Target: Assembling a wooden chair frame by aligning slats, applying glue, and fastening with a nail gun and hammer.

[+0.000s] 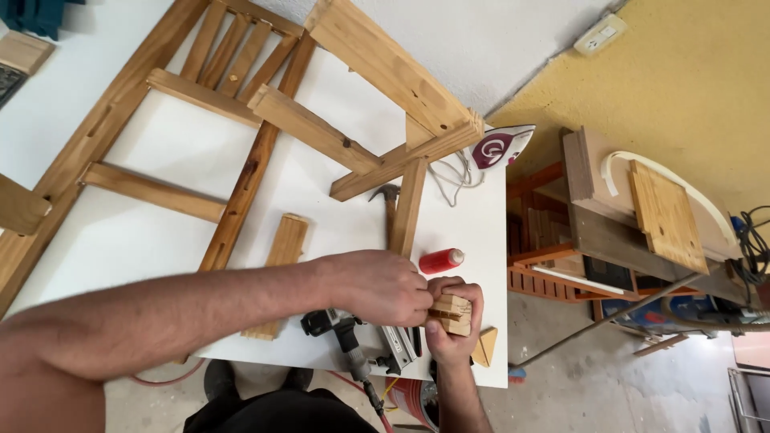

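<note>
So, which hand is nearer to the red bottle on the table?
The right hand. It holds the wood block just below the red bottle. The left hand is a little farther, to the bottle's left.

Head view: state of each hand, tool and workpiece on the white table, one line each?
Small stacked wooden blocks: gripped in both hands, above table edge.
Right hand: closed around blocks from below.
Left hand: fingers pressed on blocks.
Red cylindrical bottle: lying on its side.
Steel-headed hammer: lying flat.
Black nail gun: resting on table, untouched.
Large wooden slatted frame: lying flat, partly assembled.
Small wooden triangle: loose at table edge.
</note>
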